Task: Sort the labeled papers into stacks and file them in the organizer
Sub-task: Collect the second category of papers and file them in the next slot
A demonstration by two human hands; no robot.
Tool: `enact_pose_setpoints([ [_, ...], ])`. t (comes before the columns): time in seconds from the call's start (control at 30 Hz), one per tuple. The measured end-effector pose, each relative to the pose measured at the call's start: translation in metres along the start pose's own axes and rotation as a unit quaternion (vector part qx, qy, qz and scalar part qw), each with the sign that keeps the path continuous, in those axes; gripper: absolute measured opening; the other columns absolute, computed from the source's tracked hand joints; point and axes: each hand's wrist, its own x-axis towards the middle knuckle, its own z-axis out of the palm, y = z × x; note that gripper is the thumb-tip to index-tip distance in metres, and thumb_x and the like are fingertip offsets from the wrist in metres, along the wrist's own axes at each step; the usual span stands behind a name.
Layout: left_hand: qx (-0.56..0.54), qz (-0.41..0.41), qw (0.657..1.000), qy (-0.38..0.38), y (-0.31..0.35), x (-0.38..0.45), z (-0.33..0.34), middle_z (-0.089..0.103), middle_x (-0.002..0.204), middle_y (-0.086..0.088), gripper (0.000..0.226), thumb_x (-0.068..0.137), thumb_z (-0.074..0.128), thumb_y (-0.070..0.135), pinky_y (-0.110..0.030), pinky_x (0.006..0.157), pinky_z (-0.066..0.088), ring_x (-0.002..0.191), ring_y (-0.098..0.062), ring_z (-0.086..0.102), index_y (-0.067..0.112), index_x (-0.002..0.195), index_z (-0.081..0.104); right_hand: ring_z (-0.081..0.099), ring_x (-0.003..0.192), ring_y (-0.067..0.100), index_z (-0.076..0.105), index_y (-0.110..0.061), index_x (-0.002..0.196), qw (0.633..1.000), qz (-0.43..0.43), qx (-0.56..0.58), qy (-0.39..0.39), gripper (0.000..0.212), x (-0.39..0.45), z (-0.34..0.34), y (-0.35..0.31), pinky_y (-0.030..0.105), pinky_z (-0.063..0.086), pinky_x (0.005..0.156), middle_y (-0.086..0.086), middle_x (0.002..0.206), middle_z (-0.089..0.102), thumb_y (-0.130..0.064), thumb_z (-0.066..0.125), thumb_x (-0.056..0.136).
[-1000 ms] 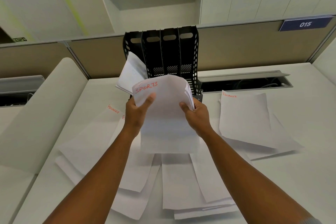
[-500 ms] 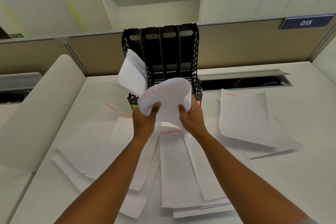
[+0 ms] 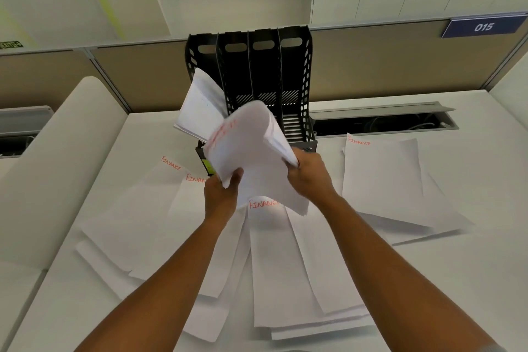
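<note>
Closest in, two bare forearms reach up the middle of the view over a white surface (image 3: 471,280). Under them lies a loose fan of sheets (image 3: 285,271), overlapping and splayed toward the near edge. One sheet in that fan shows a red "FINANCE" label (image 3: 263,204) right at the wrists, partly under the held paper. To the left, two more sheets carry the same red word, one label (image 3: 171,163) clear and the next (image 3: 195,178) cut off by the left hand. Off to the right, well apart from the fan, a separate small pile (image 3: 383,180) sits on the surface, its top sheet also marked "FINANCE" at the upper left corner.

Now the hands. The left hand (image 3: 221,194) is closed on the lower left edge of a thick stack of papers (image 3: 254,157), thumb on top. The right hand (image 3: 310,173) pinches the stack's right edge, where the many sheet edges show. The stack is lifted off the surface and bowed upward, tilted, with blurred red writing along its left side that I can't read. It hangs just in front of the organizer (image 3: 257,66).

That organizer is black, upright, with four slots side by side, standing against the partition at the far edge of the surface. A bundle of paper (image 3: 200,106) already leans out of the leftmost slot, tilted left. The held stack overlaps the front of the middle slots; whether it touches them I cannot tell. Further right, a blue sign (image 3: 483,27) reads "015".
</note>
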Motion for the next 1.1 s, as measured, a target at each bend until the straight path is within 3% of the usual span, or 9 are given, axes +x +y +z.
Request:
enact_pose_setpoints([
  [0.1,0.029,-0.014,0.999,0.019,0.001,0.013,-0.002,0.068,0.103,0.007,0.034,0.086,0.067,0.043,-0.014,0.071,0.054,0.090,-0.011,0.066,0.020,0.111,0.062,0.047,0.054,0.016,0.062,-0.012,0.083,0.999,0.019,0.003,0.041,0.009,0.021,-0.020,-0.019,0.019,0.031,0.045,0.001,0.064,0.052,-0.010,0.055,0.088],
  [0.17,0.050,-0.058,0.997,0.007,-0.005,0.019,-0.004,0.067,0.108,0.004,0.035,0.087,0.068,0.036,-0.017,0.070,0.048,0.091,-0.013,0.063,0.019,0.117,0.061,0.041,0.049,0.014,0.051,-0.015,0.070,0.997,0.020,0.000,0.080,0.018,0.033,-0.034,-0.032,0.020,0.029,0.041,-0.001,0.058,0.046,-0.006,0.052,0.085],
  [0.27,0.075,-0.116,0.990,-0.028,-0.022,0.018,-0.007,0.068,0.111,0.002,0.033,0.085,0.070,0.026,-0.021,0.070,0.045,0.092,-0.012,0.062,0.021,0.117,0.062,0.038,0.048,0.007,0.049,-0.019,0.073,0.993,0.014,-0.006,0.115,0.020,0.045,-0.048,-0.050,0.015,0.028,0.043,-0.002,0.059,0.045,-0.002,0.049,0.083],
  [0.43,0.143,-0.162,0.972,-0.090,-0.048,0.003,-0.004,0.070,0.112,0.000,0.030,0.085,0.069,0.028,-0.035,0.090,0.053,0.104,-0.019,0.064,0.024,0.114,0.063,0.038,0.050,0.005,0.057,-0.014,0.080,0.990,0.015,0.003,0.138,0.016,0.052,-0.037,-0.069,0.014,0.029,0.046,-0.003,0.060,0.042,0.000,0.049,0.083],
  [0.53,0.184,-0.168,0.959,-0.136,-0.054,0.001,0.000,0.070,0.116,-0.003,0.032,0.085,0.070,0.030,-0.035,0.092,0.053,0.106,-0.021,0.066,0.022,0.115,0.061,0.039,0.052,0.005,0.062,-0.006,0.093,0.990,0.015,0.007,0.141,0.017,0.059,-0.020,-0.074,0.014,0.029,0.045,-0.001,0.064,0.044,0.000,0.048,0.084],
  [0.63,0.228,-0.166,0.945,-0.165,-0.059,0.005,0.004,0.068,0.121,-0.002,0.041,0.083,0.070,0.041,-0.034,0.093,0.052,0.107,-0.021,0.064,0.023,0.119,0.060,0.038,0.049,0.006,0.060,-0.004,0.089,0.989,0.006,0.013,0.150,0.018,0.066,-0.001,-0.082,0.010,0.026,0.040,-0.003,0.060,0.041,0.004,0.046,0.080],
  [0.8,0.273,-0.182,0.922,-0.204,-0.065,0.016,0.013,0.061,0.134,0.001,0.057,0.079,0.071,0.051,-0.023,0.077,0.046,0.113,-0.020,0.059,0.025,0.127,0.055,0.035,0.052,0.006,0.049,-0.004,0.080,0.988,0.010,0.040,0.149,0.013,0.083,0.029,-0.092,0.013,0.025,0.039,-0.006,0.061,0.036,0.006,0.044,0.075],
  [0.9,0.289,-0.188,0.915,-0.208,-0.069,0.021,0.017,0.060,0.135,0.002,0.059,0.076,0.074,0.050,-0.024,0.081,0.051,0.112,-0.020,0.061,0.026,0.127,0.055,0.034,0.055,0.016,0.040,-0.006,0.075,0.985,0.023,0.057,0.161,0.015,0.097,0.043,-0.095,0.021,0.021,0.045,-0.003,0.060,0.035,0.008,0.041,0.069],
  [1.1,0.295,-0.194,0.904,-0.240,-0.073,0.027,0.021,0.065,0.128,0.002,0.051,0.074,0.077,0.045,-0.017,0.066,0.049,0.096,-0.014,0.064,0.027,0.119,0.059,0.045,0.067,0.021,0.048,-0.004,0.085,0.982,0.000,0.076,0.174,0.017,0.127,0.066,-0.091,0.017,0.023,0.045,0.005,0.075,0.047,-0.005,0.040,0.069],
])
